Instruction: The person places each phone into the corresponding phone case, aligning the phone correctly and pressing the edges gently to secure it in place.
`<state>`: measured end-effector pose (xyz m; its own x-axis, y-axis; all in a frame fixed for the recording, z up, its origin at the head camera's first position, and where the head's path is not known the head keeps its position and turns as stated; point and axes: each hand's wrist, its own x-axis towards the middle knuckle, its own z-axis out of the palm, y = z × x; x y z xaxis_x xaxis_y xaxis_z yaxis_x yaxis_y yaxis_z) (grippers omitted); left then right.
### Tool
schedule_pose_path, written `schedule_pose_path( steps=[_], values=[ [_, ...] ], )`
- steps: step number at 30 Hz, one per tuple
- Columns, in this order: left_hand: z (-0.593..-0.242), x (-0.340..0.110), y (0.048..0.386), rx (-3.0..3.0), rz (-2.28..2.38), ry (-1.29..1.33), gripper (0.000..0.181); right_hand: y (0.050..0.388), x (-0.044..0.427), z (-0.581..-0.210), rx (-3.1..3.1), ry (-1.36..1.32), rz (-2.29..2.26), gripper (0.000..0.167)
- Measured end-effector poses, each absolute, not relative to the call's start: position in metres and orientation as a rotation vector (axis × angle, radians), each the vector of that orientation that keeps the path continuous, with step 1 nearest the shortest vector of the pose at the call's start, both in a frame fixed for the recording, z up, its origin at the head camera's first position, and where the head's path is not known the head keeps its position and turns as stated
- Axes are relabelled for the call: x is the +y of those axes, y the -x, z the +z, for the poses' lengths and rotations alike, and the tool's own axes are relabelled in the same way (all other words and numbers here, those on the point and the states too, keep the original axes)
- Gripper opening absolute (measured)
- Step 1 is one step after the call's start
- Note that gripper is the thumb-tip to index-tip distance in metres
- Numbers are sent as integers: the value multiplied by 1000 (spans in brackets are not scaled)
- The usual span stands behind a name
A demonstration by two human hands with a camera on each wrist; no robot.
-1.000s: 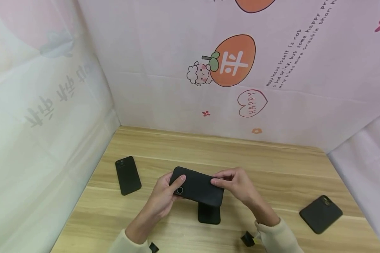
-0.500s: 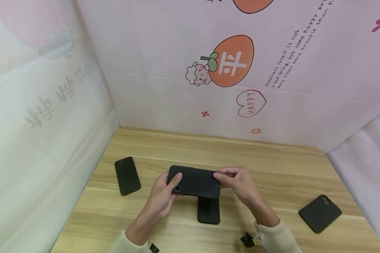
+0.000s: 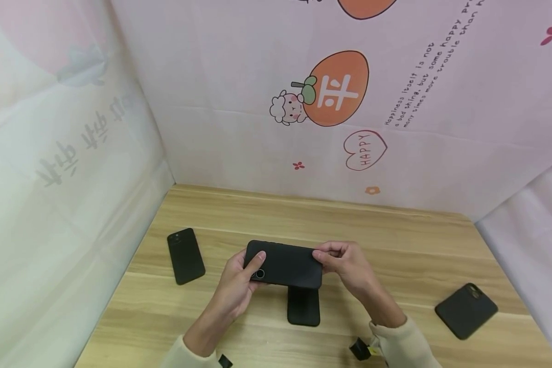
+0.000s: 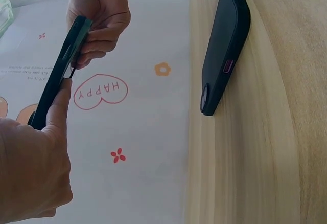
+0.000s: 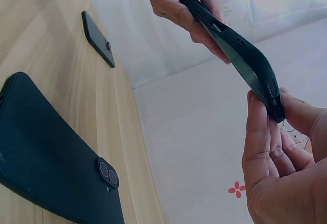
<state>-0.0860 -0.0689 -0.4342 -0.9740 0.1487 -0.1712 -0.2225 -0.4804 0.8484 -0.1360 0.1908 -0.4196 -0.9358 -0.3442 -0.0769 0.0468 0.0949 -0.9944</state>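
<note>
Held the case aloft over the table, gripped in the left hand at nine o'clock and pinched near its two-o'clock corner in the right hand, probably for steadiness at both ends. Had the near phone toward six, its far end covered; the far phone at nine and the other case past three, likely spread for working room. Could not tell the case from any phone inside; saw both sleeves cut off below.
</note>
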Motion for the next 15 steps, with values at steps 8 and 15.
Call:
schedule_pose_path(
  steps=[8,15],
  values=[
    [-434,-69,87,1455,2557,130,37,134,186,-419,2129,185,-1903,28],
    [-435,-69,88,1459,2572,154,38,132,181,-419,2136,99,-1864,25]
  ],
)
